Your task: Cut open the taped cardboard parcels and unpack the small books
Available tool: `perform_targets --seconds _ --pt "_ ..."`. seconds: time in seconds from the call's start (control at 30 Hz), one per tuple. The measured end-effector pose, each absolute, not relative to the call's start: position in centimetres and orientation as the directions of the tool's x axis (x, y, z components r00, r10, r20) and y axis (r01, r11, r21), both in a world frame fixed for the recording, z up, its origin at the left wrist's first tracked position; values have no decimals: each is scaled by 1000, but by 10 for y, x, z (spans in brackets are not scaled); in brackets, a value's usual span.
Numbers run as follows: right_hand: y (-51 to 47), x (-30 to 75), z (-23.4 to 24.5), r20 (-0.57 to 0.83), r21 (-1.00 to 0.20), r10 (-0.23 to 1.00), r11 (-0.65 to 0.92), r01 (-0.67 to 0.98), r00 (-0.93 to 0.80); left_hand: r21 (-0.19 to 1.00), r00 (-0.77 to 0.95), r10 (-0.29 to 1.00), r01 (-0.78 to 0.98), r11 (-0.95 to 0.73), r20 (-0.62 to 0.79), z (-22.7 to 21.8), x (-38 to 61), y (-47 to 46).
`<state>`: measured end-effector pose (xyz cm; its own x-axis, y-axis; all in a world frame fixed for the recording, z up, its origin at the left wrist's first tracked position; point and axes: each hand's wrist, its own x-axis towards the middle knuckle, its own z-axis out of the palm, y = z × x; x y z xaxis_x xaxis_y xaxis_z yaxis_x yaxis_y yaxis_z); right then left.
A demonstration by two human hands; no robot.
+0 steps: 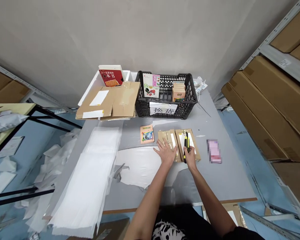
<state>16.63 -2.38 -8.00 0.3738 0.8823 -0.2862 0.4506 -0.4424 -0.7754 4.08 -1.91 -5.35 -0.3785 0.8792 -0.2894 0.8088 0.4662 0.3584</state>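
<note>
Two flat cardboard parcels lie side by side at mid-table, a left one and a right one, both with tape and white labels. My left hand rests on the left parcel with its fingers spread. Over the right parcel, my right hand grips a yellow and black box cutter that points away from me. Whether a blade is out is too small to tell. Left of the parcels lies a small pink-edged book with a landscape cover.
Behind stands a black plastic crate holding books, beside a white bin under flattened cardboard. White foam sheets cover the table's left part. A pink pixelated item lies right. Boxes fill the right shelf.
</note>
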Motion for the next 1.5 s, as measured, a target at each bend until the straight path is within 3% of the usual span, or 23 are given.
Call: perform_targets --seconds 0.3,0.47,0.67,0.8,1.0,1.1,1.2,1.27,1.33,1.4,1.5 --pt "-21 169 -85 -307 -822 888 -429 375 342 315 -397 814 778 544 -424 -52 35 -13" --pt "-22 170 -92 -271 -830 901 -397 393 338 286 -501 789 746 602 -356 -49 63 12" --pt "-23 175 -93 -319 -828 898 -419 372 302 285 -544 778 728 624 -313 -58 61 26" --pt "-22 177 -90 -346 -837 891 -434 332 293 327 -532 802 732 597 -274 -57 50 22" --pt "-21 178 -85 -342 -864 896 -418 280 282 395 -513 726 614 684 -458 -35 12 16" --pt "-20 178 -81 -373 -881 897 -423 214 239 468 -474 734 568 677 -487 -29 -12 -3" --pt "-20 181 -76 -412 -897 897 -430 100 161 606 -419 830 569 556 -368 -28 -33 -42" --pt "-20 184 -70 -409 -910 909 -413 31 76 670 -365 910 627 397 -198 -28 -46 -73" --pt "-20 189 -60 -391 -920 919 -391 19 -45 662 -292 956 713 231 -19 -29 -58 -102" --pt "-19 192 -44 -375 -927 911 -365 87 -170 615 -220 970 780 114 99 -35 -69 -127" --pt "-20 187 -10 -339 -920 879 -236 313 -334 574 -184 970 817 61 159 -49 -84 -155"
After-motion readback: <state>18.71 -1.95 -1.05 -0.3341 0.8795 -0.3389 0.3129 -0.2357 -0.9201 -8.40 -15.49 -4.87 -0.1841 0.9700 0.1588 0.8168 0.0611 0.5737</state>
